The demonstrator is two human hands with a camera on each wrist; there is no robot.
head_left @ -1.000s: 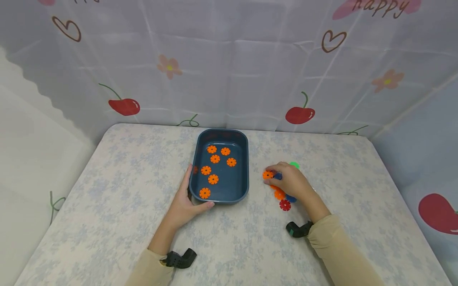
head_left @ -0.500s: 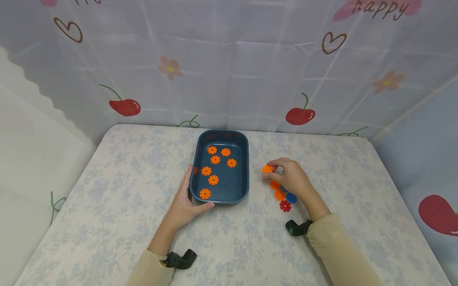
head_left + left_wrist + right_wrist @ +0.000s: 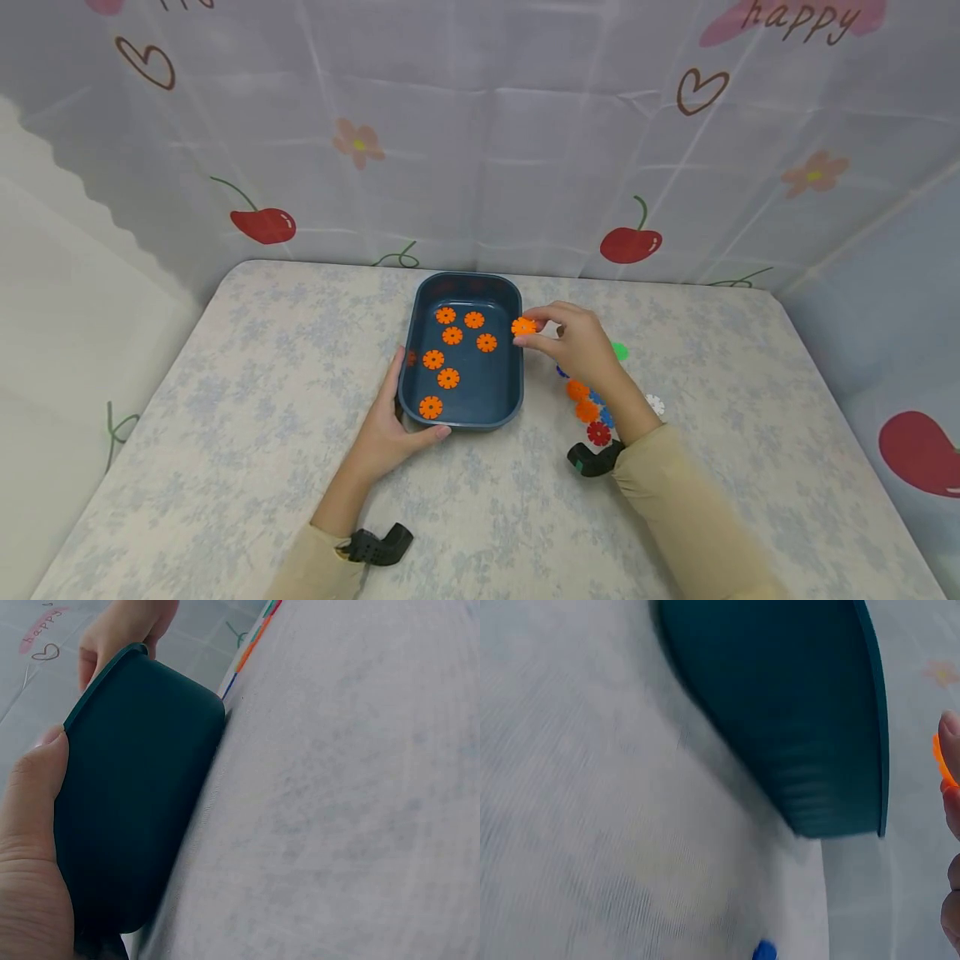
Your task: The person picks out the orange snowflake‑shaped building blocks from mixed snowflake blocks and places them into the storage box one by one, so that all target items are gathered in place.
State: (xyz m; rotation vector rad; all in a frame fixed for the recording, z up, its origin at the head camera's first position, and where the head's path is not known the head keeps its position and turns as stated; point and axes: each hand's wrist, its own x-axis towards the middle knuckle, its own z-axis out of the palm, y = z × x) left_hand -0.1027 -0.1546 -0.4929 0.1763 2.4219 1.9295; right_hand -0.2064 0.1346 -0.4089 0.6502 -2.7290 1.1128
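In the head view a dark blue rectangular tray (image 3: pixel 516 400) stands on the table. Several flat orange snowflake building discs (image 3: pixel 452 335) lie inside it. My left hand (image 3: pixel 382 437) holds its near left corner, fingers along the left wall and thumb at the front rim. The left wrist view shows that thumb (image 3: pixel 37 795) against the tray's outer wall. Over the tray's right rim, my right hand (image 3: pixel 577 337) pinches another orange snowflake disc (image 3: pixel 523 326) between thumb and fingertips. In the right wrist view that disc is partly hidden behind the fingertips (image 3: pixel 950 735).
Right of the tray, under the right forearm, lies a group of loose discs: orange (image 3: pixel 587 410), red (image 3: pixel 598 433), blue (image 3: pixel 606 417), green (image 3: pixel 619 351) and white (image 3: pixel 655 405). The patterned tablecloth (image 3: pixel 247 400) covers the table. A printed curtain (image 3: pixel 480 192) hangs behind it.
My right hand has lifted the orange snowflake disc from the group and carried it left and away from me to the tray's right rim. The left hand and tray stay put.
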